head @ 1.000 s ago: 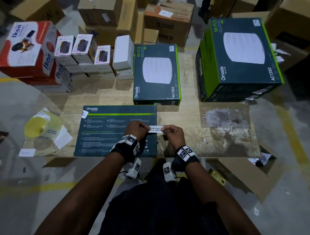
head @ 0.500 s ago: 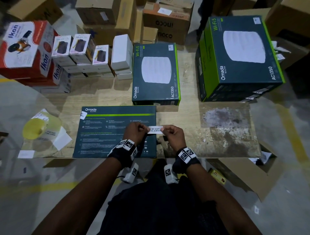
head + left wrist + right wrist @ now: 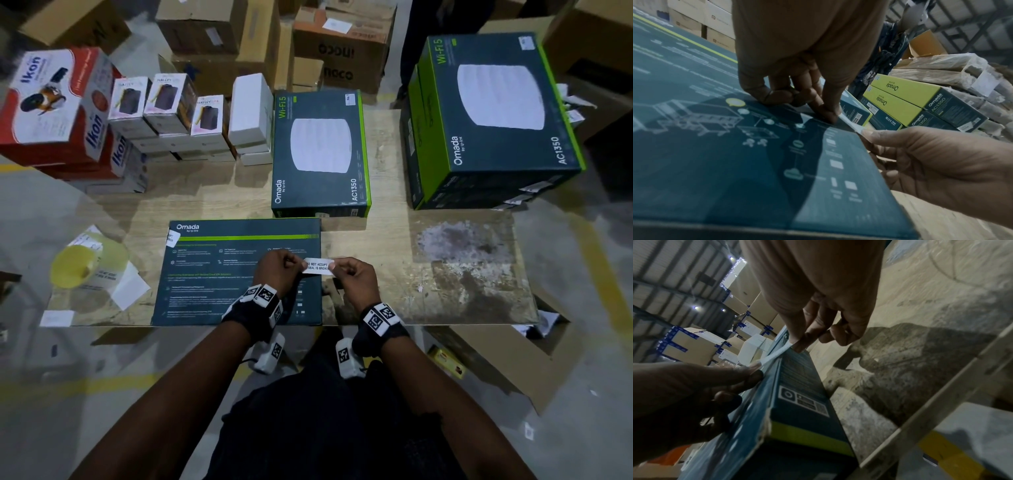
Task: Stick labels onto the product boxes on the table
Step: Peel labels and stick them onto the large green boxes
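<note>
While both hands' fingers pinch its ends, white label (image 3: 318,266) w/ black print, over dark Omada box (image 3: 219,274) edge.

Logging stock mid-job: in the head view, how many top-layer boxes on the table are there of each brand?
Omada boxes: 3
Ikon box: 1
Halley boxes: 3
Plain white box: 1
Total: 8, not counting the boxes stacked beneath them.
</note>
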A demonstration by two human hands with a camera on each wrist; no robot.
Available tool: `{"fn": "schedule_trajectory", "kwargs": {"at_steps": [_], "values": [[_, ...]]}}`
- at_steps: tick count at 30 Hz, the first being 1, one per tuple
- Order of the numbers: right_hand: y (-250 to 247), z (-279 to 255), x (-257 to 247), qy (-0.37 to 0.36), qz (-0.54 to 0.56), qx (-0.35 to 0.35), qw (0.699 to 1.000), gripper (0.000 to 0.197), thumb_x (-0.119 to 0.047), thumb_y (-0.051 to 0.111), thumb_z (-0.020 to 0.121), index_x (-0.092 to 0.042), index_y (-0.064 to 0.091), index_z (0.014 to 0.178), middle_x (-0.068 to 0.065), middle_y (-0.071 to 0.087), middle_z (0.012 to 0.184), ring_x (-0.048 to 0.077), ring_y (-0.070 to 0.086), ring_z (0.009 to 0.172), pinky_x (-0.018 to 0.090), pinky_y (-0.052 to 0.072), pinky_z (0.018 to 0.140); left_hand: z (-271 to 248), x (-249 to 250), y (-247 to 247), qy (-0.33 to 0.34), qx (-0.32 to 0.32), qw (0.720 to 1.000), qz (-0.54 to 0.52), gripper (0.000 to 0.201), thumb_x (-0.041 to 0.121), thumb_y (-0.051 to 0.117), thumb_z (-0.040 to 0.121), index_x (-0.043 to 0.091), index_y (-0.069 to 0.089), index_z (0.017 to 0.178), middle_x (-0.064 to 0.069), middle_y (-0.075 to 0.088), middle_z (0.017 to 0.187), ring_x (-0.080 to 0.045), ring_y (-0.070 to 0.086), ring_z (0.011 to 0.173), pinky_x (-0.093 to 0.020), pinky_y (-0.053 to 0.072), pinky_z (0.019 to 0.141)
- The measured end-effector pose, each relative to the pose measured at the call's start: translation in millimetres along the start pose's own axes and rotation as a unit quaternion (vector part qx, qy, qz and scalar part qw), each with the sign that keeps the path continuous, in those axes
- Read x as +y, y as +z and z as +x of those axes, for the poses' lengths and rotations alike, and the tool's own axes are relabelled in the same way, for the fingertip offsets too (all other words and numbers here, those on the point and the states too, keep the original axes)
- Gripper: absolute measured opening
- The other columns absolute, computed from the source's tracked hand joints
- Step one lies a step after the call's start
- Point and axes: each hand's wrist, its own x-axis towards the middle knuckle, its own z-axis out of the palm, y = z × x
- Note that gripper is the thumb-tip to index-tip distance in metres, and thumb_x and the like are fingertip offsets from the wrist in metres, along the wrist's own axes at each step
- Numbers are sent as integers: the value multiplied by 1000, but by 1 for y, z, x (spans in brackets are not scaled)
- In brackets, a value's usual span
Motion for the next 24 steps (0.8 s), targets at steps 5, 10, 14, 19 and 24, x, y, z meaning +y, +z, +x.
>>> {"fn": "schedule_trajectory", "kwargs": {"at_steps": [5, 10, 14, 19, 24], "values": [[1, 0, 2, 20, 17, -13, 1000, 10, -2, 76, 86, -4, 73, 96, 11, 73, 84, 4, 67, 66, 24, 55, 66, 4, -2, 1, 1, 11, 999, 37, 16, 31, 78, 81, 19, 68, 76, 5, 71, 70, -14, 68, 69, -27, 54, 67], [2, -2, 0, 55, 44, -51, 996, 20, 5, 78, 81, 0, 72, 100, 8, 73, 84, 4, 70, 68, 19, 56, 68, 4, 5, -1, 11, 14, 996, 93, 18, 31, 76, 82, 20, 62, 80, 3, 68, 74, -20, 67, 79, -26, 49, 69], [4, 2, -1, 72, 24, -56, 996, 25, 6, 76, 82, 9, 69, 106, 12, 72, 85, 4, 69, 67, 18, 54, 65, 4, 4, -4, 13, 9, 987, 161, 35, 45, 77, 77, 18, 58, 88, 0, 68, 90, -25, 63, 86, -31, 50, 72], [9, 5, -3, 76, -75, -38, 994, 41, -19, 87, 78, -7, 70, 114, 12, 75, 97, 19, 70, 81, 35, 56, 77, 9, -6, -18, -50, -10, 989, 135, 49, 61, 80, 67, 20, 54, 78, 0, 65, 78, -22, 63, 76, -37, 54, 75], [-1, 2, -12, 30, -161, 64, 984, 36, -34, 89, 74, -12, 73, 97, -2, 70, 77, 14, 68, 74, 31, 58, 75, 15, 0, -17, -57, 0, 987, 149, 61, 80, 67, 62, 20, 60, 74, 2, 65, 75, -25, 64, 79, -41, 53, 86]]}}
